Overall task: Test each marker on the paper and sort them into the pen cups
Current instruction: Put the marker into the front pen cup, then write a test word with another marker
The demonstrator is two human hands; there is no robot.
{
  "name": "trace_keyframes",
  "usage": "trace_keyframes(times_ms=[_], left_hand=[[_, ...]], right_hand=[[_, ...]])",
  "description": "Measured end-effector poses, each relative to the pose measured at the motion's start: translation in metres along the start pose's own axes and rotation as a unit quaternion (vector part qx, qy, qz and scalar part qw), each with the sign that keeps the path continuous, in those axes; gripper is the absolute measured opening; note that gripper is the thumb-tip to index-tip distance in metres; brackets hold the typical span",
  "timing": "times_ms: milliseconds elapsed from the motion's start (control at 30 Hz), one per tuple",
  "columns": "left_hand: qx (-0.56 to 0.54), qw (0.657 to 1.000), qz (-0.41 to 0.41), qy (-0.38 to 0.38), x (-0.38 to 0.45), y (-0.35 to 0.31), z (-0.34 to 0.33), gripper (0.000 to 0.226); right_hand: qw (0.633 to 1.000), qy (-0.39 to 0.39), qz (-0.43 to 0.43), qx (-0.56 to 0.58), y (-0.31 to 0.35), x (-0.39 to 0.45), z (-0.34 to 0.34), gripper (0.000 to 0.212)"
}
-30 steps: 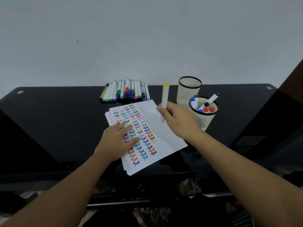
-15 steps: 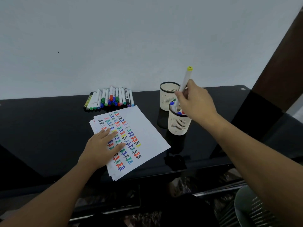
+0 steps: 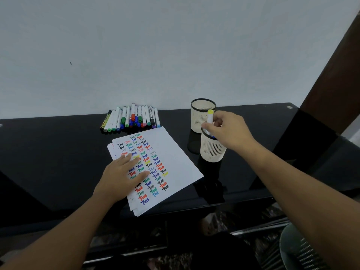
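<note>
Yellow-capped marker (image 3: 210,117) pinched by right hand (image 3: 228,131) in near cup (image 3: 212,151), left hand (image 3: 121,177) flat on paper (image 3: 175,158)

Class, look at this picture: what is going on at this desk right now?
A person is sorting markers. The right hand holds a yellow-capped marker upright, lowering it into the nearer pen cup, which has other markers in it. The farther pen cup stands behind. The left hand rests flat on the paper covered in coloured test words. A row of markers lies by the wall.
</note>
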State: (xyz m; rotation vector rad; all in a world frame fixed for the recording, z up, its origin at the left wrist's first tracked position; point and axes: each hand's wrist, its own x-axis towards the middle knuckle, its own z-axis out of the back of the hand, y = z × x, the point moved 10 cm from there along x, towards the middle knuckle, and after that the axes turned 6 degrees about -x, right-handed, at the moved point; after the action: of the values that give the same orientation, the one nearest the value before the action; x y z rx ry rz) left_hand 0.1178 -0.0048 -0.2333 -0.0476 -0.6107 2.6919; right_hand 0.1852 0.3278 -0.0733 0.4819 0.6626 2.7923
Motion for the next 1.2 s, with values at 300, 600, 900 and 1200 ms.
trace_keyframes(times_ms=[300,600,900,1200], left_hand=[[-0.008,1.000,0.000,-0.001,0.002,0.004,-0.001,0.094],[-0.063,0.998,0.022,0.019,0.000,0.004,0.002,0.090],[0.056,0.995,0.051,0.064,0.024,0.027,0.018,0.105],[0.064,0.996,0.029,0.060,0.019,0.041,0.008,0.095]], right_hand=[[0.999,-0.032,0.009,-0.006,0.007,0.000,0.004,0.014],[0.990,-0.080,0.084,-0.076,0.038,-0.003,0.005,0.029],[0.975,-0.042,0.209,-0.057,0.113,0.007,-0.071,0.019],[0.979,0.137,0.094,-0.118,0.077,0.073,-0.196,0.034]])
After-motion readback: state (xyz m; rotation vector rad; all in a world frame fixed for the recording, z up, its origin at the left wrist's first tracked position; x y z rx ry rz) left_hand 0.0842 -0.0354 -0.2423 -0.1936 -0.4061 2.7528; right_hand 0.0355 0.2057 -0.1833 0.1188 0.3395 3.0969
